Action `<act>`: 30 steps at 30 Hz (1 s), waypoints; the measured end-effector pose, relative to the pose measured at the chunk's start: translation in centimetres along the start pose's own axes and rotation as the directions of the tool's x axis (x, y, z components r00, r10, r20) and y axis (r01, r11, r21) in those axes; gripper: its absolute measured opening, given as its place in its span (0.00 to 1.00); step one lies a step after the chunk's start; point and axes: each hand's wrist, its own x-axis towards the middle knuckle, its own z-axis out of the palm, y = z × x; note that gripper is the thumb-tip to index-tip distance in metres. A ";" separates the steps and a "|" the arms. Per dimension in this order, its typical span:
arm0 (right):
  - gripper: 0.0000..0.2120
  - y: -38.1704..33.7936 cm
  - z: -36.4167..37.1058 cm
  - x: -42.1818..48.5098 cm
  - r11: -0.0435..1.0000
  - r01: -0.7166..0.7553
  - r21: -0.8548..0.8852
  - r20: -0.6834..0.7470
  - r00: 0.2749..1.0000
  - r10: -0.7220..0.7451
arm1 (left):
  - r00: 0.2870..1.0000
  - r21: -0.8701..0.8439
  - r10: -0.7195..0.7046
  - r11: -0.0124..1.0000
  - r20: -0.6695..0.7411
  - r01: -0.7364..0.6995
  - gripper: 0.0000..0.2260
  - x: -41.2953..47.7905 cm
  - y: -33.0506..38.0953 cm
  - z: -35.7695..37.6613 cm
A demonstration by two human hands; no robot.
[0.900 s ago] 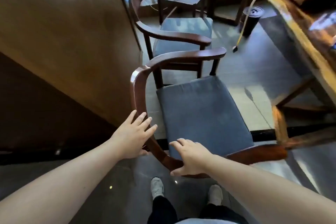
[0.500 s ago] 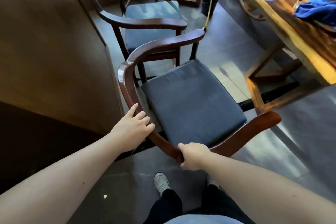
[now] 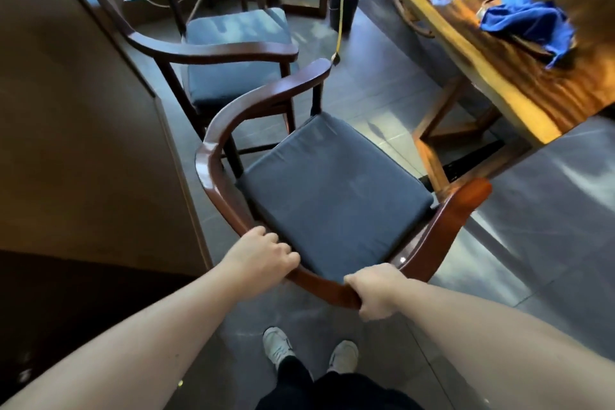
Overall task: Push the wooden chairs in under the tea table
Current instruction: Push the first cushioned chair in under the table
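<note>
A dark wooden armchair (image 3: pixel 213 173) with a curved back rail and a grey-blue seat cushion (image 3: pixel 332 196) stands right in front of me, its seat facing the tea table (image 3: pixel 519 103) at the right. My left hand (image 3: pixel 263 256) is closed around the back rail on the left side. My right hand (image 3: pixel 376 293) grips the same rail at its near bend. A second matching armchair (image 3: pixel 213 51) stands just beyond it, farther from the table's edge. The near chair's right armrest tip (image 3: pixel 472 196) lies close to the table's wooden leg frame (image 3: pixel 432 156).
A tall brown panel wall (image 3: pixel 83 130) runs along the left. A black cylindrical bin (image 3: pixel 344 0) with a yellow hose stands on the tiled floor beyond. A blue cloth (image 3: pixel 529 22) lies on the tabletop. My two shoes (image 3: pixel 309 351) are just behind the chair.
My left hand went from open beside the rail to closed around it. My right hand kept its grip. The chair swung so that its seat faces the table more.
</note>
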 end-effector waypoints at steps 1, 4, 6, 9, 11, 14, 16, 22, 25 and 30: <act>0.15 1.6 0.4 -1.0 1.000 -0.028 0.000 0.010 1.000 0.028 | 0.999 -0.002 0.026 1.000 -0.031 -0.026 0.08 1.3 1.0 -0.2; 0.12 6.3 1.1 -3.5 0.995 -0.099 0.020 0.017 0.995 0.099 | 0.993 -0.023 0.059 0.998 -0.106 -0.062 0.11 4.8 3.9 -1.2; 0.11 9.0 1.6 -4.7 0.989 -0.142 0.033 0.018 0.990 0.141 | 0.996 -0.082 0.026 0.996 -0.088 -0.033 0.10 6.4 5.0 -2.2; 0.13 11.3 2.1 -5.4 0.986 -0.166 0.019 0.005 0.986 0.165 | 0.997 -0.133 -0.056 0.990 -0.047 0.049 0.08 7.3 4.5 -2.9; 0.13 11.3 1.9 -5.7 0.986 -0.160 0.038 0.011 0.987 0.160 | 0.997 -0.120 -0.068 0.991 -0.030 0.064 0.09 6.9 3.3 -3.3; 0.13 9.9 1.2 -6.2 0.976 -0.141 0.165 -0.020 0.989 0.147 | 0.996 -0.145 -0.070 0.988 -0.060 0.061 0.12 5.8 1.3 -3.4; 0.17 8.4 0.8 -6.4 0.954 -0.092 0.285 -0.109 0.986 0.127 | 0.993 -0.155 -0.066 0.987 -0.095 0.050 0.13 5.0 0.0 -3.1; 0.21 2.1 -0.8 -5.8 0.854 0.063 0.516 -0.385 0.908 0.166 | 0.985 -0.123 -0.050 0.992 -0.166 0.030 0.11 3.8 -4.4 -1.5; 0.23 -0.4 -1.3 -4.2 0.796 0.025 0.604 -0.444 0.841 0.310 | 0.987 -0.141 0.040 0.988 -0.154 -0.062 0.11 4.2 -7.3 -0.9; 0.20 -2.4 -0.6 -2.5 0.806 -0.216 0.551 -0.449 0.738 0.504 | 0.945 -0.173 0.248 0.943 -0.212 -0.286 0.13 5.8 -10.7 0.5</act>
